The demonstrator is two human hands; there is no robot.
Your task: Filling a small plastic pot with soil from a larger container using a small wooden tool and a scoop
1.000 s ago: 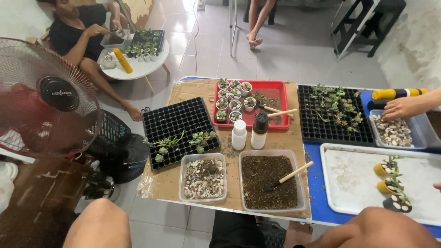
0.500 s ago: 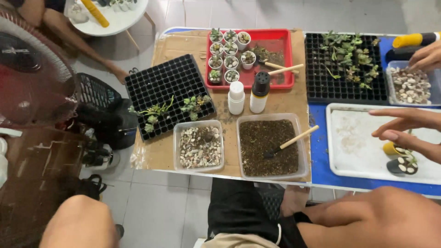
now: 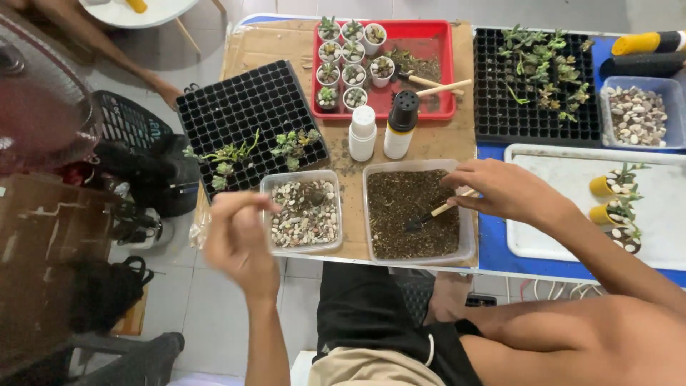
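Right hand (image 3: pixel 504 191) moved in, grip clamped on wooden-handled scoop (image 3: pixel 437 211) over grainy soil tub (image 3: pixel 416 211); left hand (image 3: pixel 239 236) curled, blurred.

Stood on a pale tiled floor (image 3: pixel 236 307) under even daylight. Carried a sheet of brown cardboard (image 3: pixel 264 46) on the bench (image 3: pixel 493 250), with blue surface showing at the right. Had a round white table (image 3: pixel 136 11) at the top left, a red-tinted fan guard (image 3: pixel 39 107) at the left edge, a dark wooden surface (image 3: pixel 43 257) below it, and black bags (image 3: pixel 143 171) between.
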